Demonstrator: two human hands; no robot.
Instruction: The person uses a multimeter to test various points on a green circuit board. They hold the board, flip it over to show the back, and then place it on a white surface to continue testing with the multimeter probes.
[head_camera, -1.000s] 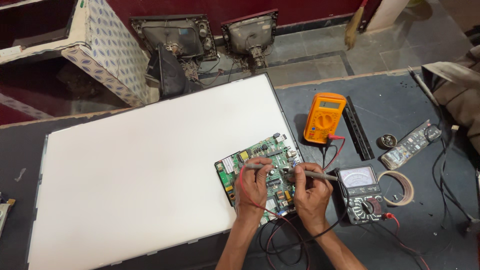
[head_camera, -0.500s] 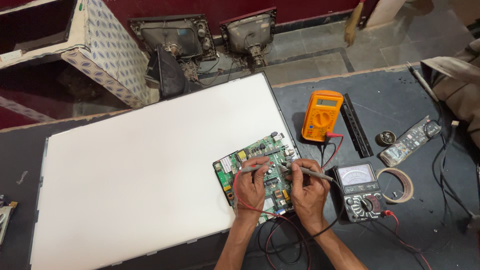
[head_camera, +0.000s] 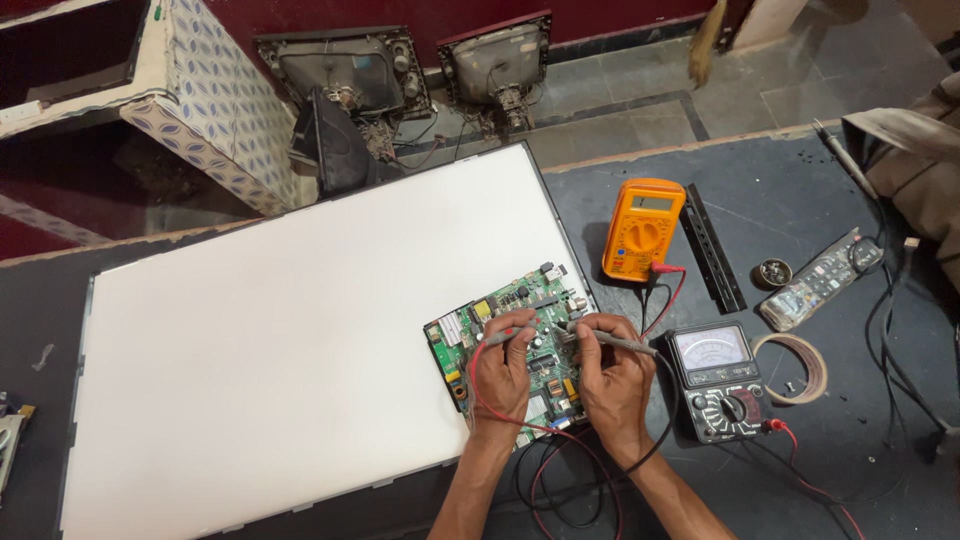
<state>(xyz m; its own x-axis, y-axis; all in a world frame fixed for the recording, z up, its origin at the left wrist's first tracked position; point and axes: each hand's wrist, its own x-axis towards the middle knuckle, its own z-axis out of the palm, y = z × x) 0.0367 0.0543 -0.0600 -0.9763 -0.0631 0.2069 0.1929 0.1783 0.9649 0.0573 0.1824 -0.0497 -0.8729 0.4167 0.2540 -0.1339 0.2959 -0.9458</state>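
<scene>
Probing of green printed circuit board (head_camera: 515, 345) lying on white flat panel (head_camera: 280, 340).
Left hand (head_camera: 503, 372) pinching red-wired probe (head_camera: 497, 338), right hand (head_camera: 612, 375) pinching black-wired probe (head_camera: 612, 341); tips on board, black analogue meter (head_camera: 722, 380) connected, testing apparently midway.

The green circuit board (head_camera: 515, 345) looks like glossy laminate studded with small metal and plastic parts. Under it, the white panel (head_camera: 280, 340) is smooth and matt. The orange multimeter (head_camera: 642, 230) has a rubbery matt casing; the black analog meter (head_camera: 722, 382) is hard plastic with a shiny clear window. The tabletop (head_camera: 800, 200) is dark, matt and scuffed.
</scene>
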